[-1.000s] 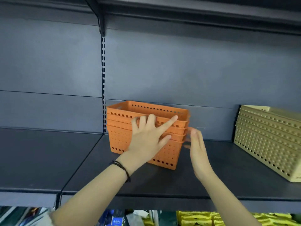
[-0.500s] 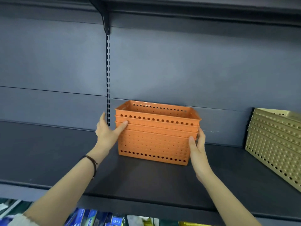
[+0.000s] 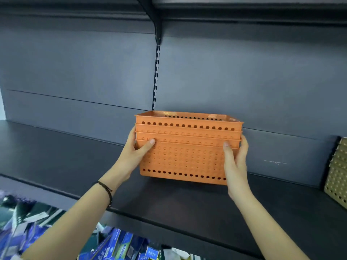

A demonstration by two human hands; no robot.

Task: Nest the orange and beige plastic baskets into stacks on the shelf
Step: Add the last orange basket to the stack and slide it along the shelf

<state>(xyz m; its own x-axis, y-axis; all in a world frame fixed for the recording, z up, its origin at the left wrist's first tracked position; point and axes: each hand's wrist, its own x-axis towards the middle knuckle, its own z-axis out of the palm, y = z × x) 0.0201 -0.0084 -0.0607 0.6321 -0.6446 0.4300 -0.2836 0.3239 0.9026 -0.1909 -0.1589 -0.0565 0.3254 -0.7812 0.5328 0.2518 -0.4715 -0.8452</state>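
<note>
A stack of several nested orange perforated baskets stands upright in the middle of the dark shelf. My left hand clasps its left end, thumb across the front just under the lowest rim. At the right end my right hand grips the same way, thumb on the front and fingers round the side. Whether the stack's base rests on the shelf or hangs just above it, I cannot tell. Only the left edge of the beige perforated baskets shows at the far right.
A slotted upright rail runs up the dark back panel behind the stack. Another shelf hangs overhead on a bracket. Blue boxed goods fill the level below the shelf's front edge.
My left hand left the stack's front and took its left end; my right hand closed on its right end. The stack has turned square to me.
</note>
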